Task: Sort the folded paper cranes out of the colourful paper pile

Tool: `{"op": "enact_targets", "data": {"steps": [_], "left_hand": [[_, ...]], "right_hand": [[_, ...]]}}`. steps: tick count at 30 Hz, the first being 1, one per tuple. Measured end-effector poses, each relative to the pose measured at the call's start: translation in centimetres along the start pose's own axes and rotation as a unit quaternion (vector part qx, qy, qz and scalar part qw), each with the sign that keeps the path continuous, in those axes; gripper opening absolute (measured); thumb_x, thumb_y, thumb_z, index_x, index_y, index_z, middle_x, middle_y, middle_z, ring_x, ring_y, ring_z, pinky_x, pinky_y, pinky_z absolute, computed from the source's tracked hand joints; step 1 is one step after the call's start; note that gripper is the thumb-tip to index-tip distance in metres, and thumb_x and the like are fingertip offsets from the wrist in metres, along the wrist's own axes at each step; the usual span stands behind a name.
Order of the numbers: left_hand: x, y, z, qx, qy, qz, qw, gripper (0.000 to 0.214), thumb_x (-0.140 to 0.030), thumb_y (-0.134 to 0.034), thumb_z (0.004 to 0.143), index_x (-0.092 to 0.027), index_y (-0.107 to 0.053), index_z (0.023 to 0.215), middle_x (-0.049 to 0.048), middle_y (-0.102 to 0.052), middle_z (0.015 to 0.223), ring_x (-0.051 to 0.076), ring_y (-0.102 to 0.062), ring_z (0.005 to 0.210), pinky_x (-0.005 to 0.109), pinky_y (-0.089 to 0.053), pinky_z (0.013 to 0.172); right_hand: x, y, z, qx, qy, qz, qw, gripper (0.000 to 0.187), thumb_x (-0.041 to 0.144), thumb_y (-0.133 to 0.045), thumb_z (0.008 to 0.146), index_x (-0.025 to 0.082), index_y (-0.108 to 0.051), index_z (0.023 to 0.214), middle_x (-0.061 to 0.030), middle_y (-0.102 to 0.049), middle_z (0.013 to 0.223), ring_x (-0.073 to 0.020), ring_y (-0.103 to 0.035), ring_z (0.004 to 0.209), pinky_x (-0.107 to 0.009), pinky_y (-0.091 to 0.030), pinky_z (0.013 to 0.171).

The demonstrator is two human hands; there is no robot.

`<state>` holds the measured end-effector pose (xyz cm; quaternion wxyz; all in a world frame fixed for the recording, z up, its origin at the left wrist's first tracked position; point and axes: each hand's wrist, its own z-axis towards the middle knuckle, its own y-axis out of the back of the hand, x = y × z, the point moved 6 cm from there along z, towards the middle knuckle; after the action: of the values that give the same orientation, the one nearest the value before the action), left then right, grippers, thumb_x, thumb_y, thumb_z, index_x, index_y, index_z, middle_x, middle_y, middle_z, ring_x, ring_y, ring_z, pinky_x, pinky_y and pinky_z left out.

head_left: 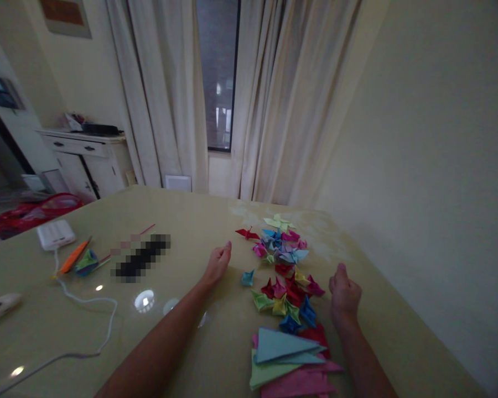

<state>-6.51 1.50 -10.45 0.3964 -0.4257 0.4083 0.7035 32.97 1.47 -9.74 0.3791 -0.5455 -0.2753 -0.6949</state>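
Observation:
My left hand (218, 265) is a fist just above the table, left of the folded paper pieces, its thumb pointing up. On the other side of the pieces, my right hand (345, 292) is also closed with the thumb raised. Nothing shows in either fist. Between them lies a group of small coloured paper folds (294, 288), in red, yellow, green and blue. Farther back are paper cranes (291, 254) in several colours, with a red crane (248, 234) at their left. A small teal paper fold (247, 278) lies apart, nearest my left hand. Flat folded paper triangles (286, 345) are stacked in front.
On the left of the table (182, 221) lie a white box (56, 235) with a white cable (113, 315), an orange pointed tool (73, 257), a blue-green object (87, 262) and a white device (0, 307). A blurred dark patch covers something. The wall (431, 193) borders the right side.

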Motion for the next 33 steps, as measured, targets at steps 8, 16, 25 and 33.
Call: {"op": "enact_targets", "data": {"steps": [8, 16, 25, 33], "left_hand": [[-1.1, 0.5, -0.4, -0.027, -0.04, 0.035, 0.998, 0.049, -0.052, -0.037, 0.098, -0.017, -0.071, 0.108, -0.0054, -0.04, 0.062, 0.016, -0.04, 0.058, 0.027, -0.03, 0.057], [-1.3, 0.6, -0.6, -0.032, -0.038, 0.082, 0.995, 0.064, -0.028, -0.04, 0.09, -0.009, -0.052, 0.15, -0.0061, -0.047, 0.061, 0.016, -0.042, 0.054, 0.028, -0.035, 0.058], [-1.0, 0.5, -0.5, -0.001, -0.021, 0.104, 0.994, 0.065, -0.028, -0.043, 0.083, -0.011, -0.059, 0.144, 0.0004, -0.074, 0.066, 0.019, -0.058, 0.052, 0.035, -0.054, 0.072], [-1.5, 0.7, -0.3, -0.032, -0.1, 0.158, 0.982, 0.047, -0.027, -0.039, 0.09, -0.021, -0.069, 0.125, 0.0034, -0.084, 0.092, 0.019, -0.074, 0.074, 0.061, -0.012, 0.13]], "right_hand": [[1.4, -0.3, -0.3, 0.011, 0.005, 0.083, 0.996, 0.057, 0.076, -0.059, 0.087, 0.021, -0.056, 0.071, 0.0115, -0.027, 0.047, -0.0084, -0.022, 0.042, -0.024, -0.015, 0.043], [1.0, -0.1, -0.5, 0.016, -0.013, 0.015, 1.0, 0.064, 0.038, -0.056, 0.08, 0.005, -0.067, 0.135, 0.0122, -0.03, 0.052, -0.01, -0.025, 0.044, -0.024, -0.017, 0.044], [1.2, 0.0, -0.6, -0.005, -0.049, 0.076, 0.996, 0.067, 0.034, -0.053, 0.071, -0.001, -0.072, 0.125, 0.0138, -0.025, 0.048, -0.0078, -0.018, 0.042, -0.025, -0.011, 0.045], [0.2, 0.5, -0.1, -0.029, -0.065, 0.107, 0.992, 0.038, 0.034, -0.059, 0.07, 0.012, -0.079, 0.094, 0.0067, -0.046, 0.046, -0.0131, -0.048, 0.045, -0.023, -0.024, 0.044]]}}
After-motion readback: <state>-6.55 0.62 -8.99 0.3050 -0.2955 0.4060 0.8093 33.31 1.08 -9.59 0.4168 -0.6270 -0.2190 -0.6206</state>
